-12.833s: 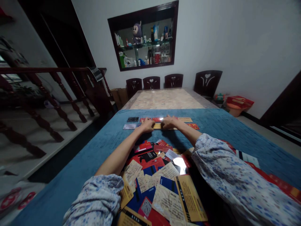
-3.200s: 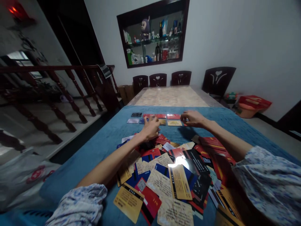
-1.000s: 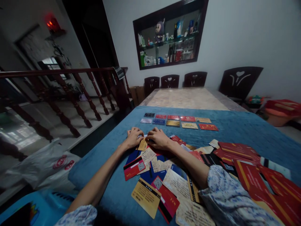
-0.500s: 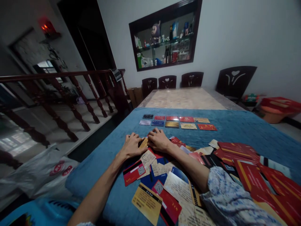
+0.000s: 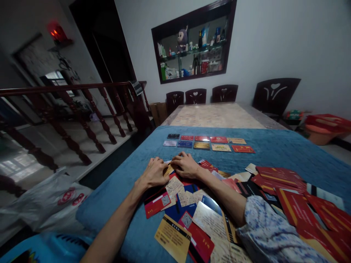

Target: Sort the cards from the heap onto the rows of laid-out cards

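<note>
Above the far end of a loose pile of cards, my left hand [image 5: 155, 172] and my right hand [image 5: 185, 166] sit close together with fingers curled. Between them is a gold card [image 5: 169, 169], gripped from both sides and partly covered by my fingers. Just below my hands lie a beige printed card [image 5: 174, 185], a red card with a square code [image 5: 157, 205] and blue cards [image 5: 175, 210]. Closer to me rest a gold card with a black stripe [image 5: 173, 237] and another red card [image 5: 201, 241].
Two rows of cards, including a blue card [image 5: 184, 144] and a red card [image 5: 243, 149], lie beyond my hands on the blue cloth [image 5: 131, 157]. Red card sleeves [image 5: 290, 208] are heaped at the right. Chairs [image 5: 225, 93] stand behind the table; a railing [image 5: 68, 87] runs left.
Both hands stay over the same spot with the gold card between them. My left fingers have drawn in slightly, and the view has shifted a little.
</note>
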Demonstrator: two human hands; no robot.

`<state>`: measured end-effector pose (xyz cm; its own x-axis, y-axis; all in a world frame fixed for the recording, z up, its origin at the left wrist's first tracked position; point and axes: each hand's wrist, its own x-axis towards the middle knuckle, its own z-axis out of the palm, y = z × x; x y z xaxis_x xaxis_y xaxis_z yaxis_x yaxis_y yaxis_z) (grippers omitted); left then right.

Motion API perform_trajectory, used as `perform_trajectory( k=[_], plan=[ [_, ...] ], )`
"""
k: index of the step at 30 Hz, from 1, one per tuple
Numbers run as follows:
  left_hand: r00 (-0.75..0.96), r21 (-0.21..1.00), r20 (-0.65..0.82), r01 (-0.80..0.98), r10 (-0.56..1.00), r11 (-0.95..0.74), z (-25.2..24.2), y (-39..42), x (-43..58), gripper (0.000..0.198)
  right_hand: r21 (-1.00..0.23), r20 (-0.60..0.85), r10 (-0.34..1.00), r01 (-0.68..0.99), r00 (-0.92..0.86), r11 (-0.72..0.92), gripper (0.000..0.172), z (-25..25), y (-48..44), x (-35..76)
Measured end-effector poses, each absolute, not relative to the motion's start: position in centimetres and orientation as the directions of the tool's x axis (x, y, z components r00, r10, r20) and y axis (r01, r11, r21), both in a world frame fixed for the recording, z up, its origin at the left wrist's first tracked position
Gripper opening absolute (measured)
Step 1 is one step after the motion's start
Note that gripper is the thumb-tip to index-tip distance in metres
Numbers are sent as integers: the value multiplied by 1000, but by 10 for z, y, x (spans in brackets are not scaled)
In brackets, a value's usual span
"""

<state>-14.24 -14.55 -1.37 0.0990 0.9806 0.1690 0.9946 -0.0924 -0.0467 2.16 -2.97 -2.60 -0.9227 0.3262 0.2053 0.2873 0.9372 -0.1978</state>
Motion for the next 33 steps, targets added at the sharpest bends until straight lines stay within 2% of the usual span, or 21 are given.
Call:
perform_trajectory(
  k=[3,6,13,19,21,28,33],
  plan=[
    [120,-66,195,992,973,-109,-11,-146,-141,11,-201,230,326,283,-917,938,32,-29,-29,21],
    [138,-52,182,990,974,-130,-8,-146,-142,17,-214,242,328,280,-913,936,33,-30,-28,21],
    [127,18,133,991,983,-130,-9,-147,-150,17,-193,251,298,254,-921,948,29,-27,-28,22],
    [165,-17,132,986,977,-164,-7,-147,-145,7,-143,242,255,225,-936,964,27,-26,-27,23],
    [191,-12,141,982,971,-191,-7,-147,-146,11,-153,261,250,215,-933,965,29,-28,-26,23],
    [140,191,256,963,957,-192,-12,-144,-161,25,-211,268,323,272,-908,939,29,-27,-23,21],
    [90,265,285,949,954,-169,-14,-138,-162,31,-248,286,431,369,-856,896,24,-24,-25,21]
  ],
)
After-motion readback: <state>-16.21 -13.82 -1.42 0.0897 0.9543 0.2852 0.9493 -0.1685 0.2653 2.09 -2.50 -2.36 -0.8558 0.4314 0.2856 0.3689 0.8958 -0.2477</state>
